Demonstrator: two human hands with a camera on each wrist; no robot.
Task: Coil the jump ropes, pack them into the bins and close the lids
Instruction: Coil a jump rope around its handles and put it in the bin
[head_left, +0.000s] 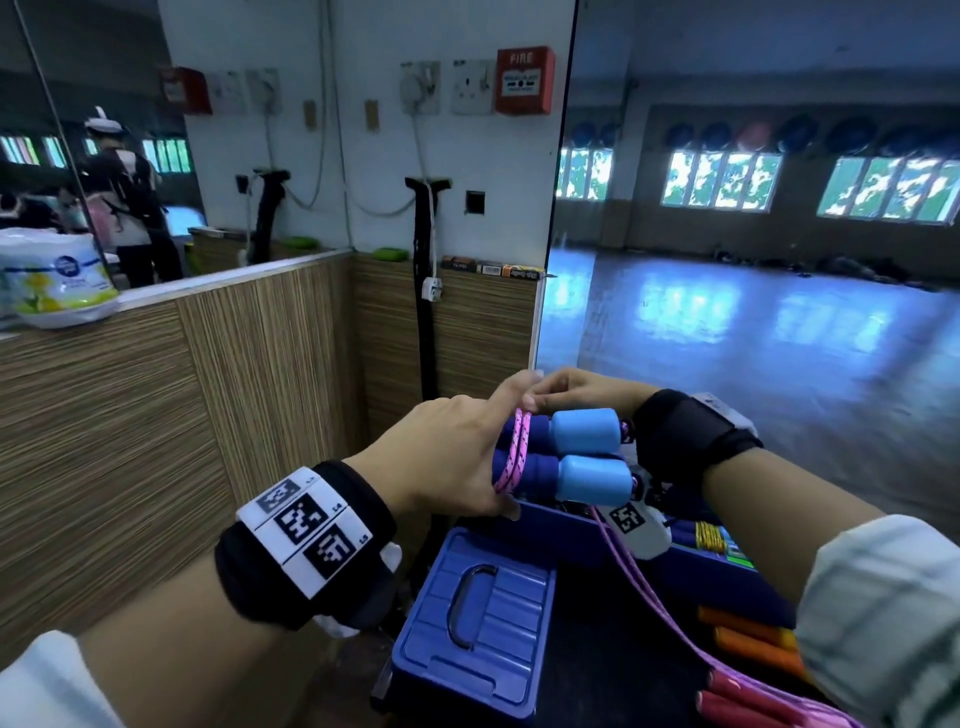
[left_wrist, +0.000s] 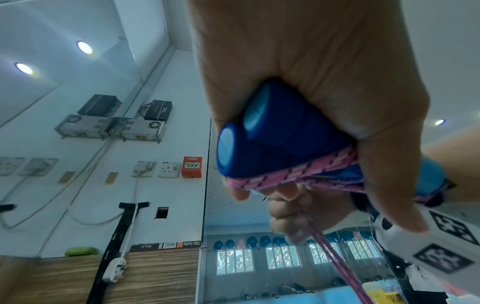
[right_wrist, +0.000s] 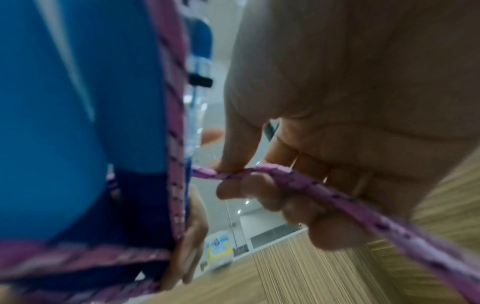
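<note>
My left hand (head_left: 457, 457) grips two blue jump-rope handles (head_left: 576, 452) side by side, light blue caps pointing right. A pink braided rope (head_left: 514, 457) is wound around the handles (left_wrist: 272, 144) just beside my left fingers. My right hand (head_left: 566, 389) pinches the pink rope (right_wrist: 259, 172) behind the handles, and the rope's slack (head_left: 654, 592) hangs down toward the lower right. Below the hands sits a blue bin (head_left: 576, 535) with its blue lid (head_left: 478, 623) lying open toward me.
A wood-panelled half wall (head_left: 208, 395) with a mirror above stands on the left and ahead. Orange handles (head_left: 748, 634) and red handles (head_left: 737, 701) of other ropes lie at the lower right. A black strap with a white plug (head_left: 428, 291) hangs on the wall.
</note>
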